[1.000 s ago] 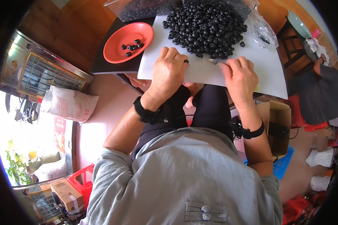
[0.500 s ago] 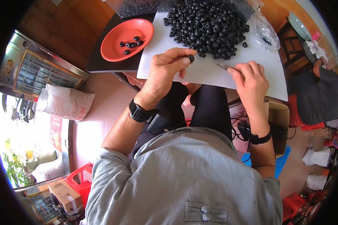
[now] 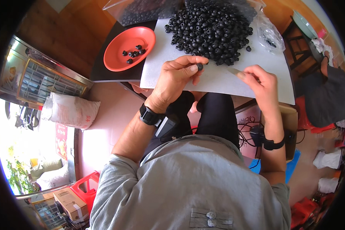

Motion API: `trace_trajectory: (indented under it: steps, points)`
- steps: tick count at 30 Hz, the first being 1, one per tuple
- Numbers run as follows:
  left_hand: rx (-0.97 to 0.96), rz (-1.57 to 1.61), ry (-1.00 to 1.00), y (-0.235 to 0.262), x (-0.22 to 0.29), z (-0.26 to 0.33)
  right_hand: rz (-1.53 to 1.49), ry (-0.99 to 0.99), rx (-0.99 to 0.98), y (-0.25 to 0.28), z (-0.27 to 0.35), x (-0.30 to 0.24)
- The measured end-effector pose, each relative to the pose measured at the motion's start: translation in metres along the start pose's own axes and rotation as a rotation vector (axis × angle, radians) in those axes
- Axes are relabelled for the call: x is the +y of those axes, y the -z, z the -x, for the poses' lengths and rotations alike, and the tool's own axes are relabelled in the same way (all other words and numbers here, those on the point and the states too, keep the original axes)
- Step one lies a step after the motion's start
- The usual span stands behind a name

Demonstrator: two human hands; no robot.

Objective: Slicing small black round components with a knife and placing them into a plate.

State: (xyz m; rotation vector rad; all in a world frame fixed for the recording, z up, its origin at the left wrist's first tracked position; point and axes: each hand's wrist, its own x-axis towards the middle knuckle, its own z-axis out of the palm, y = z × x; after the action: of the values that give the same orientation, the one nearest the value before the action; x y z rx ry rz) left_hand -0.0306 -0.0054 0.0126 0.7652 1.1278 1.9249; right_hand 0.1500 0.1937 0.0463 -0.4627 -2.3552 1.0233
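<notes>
Between the thumb and fingers of my left hand (image 3: 177,75) is a small black round part (image 3: 199,66), pinched just above the white board (image 3: 157,69). My right hand (image 3: 263,86) grips a small knife (image 3: 233,71), its short, light blade pointing left toward that part, with a gap between them. Most of the handle is hidden inside my fingers. Beyond both hands spreads a large pile of similar black parts (image 3: 212,30), many showing a hole. To the left, an orange-red plate (image 3: 117,48) holds several of these parts (image 3: 136,53).
A clear plastic bag (image 3: 270,32) lies at the board's right side. Behind the plate, a clear container (image 3: 138,11) holds more black parts. One loose part (image 3: 248,48) sits right of the pile. A white sack (image 3: 74,111) stands left; a cardboard box (image 3: 289,122) is below the table.
My left hand has shifted slightly right with the black part, and my right hand has moved a little right and nearer with the knife. The whole view has shifted slightly.
</notes>
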Motion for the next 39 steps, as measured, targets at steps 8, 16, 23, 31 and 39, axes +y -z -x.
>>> trace_trajectory:
  steps: [8,16,23,31,39]
  points:
    - [-0.037,-0.01,0.015,0.001,0.0,0.003,-0.065,0.1,0.069,-0.052,-0.005,-0.016]
    - [-0.024,-0.081,-0.027,-0.003,0.001,0.005,0.106,0.158,0.173,-0.064,-0.005,-0.014]
    - [-0.025,-0.113,-0.039,-0.002,0.001,0.005,0.145,0.204,0.17,-0.064,-0.005,-0.015]
    - [0.035,-0.111,-0.02,-0.007,-0.001,0.005,0.151,0.29,0.152,-0.062,-0.003,-0.013]
    - [0.048,-0.159,-0.02,-0.008,0.0,0.005,0.198,0.437,0.189,-0.066,-0.002,-0.007]
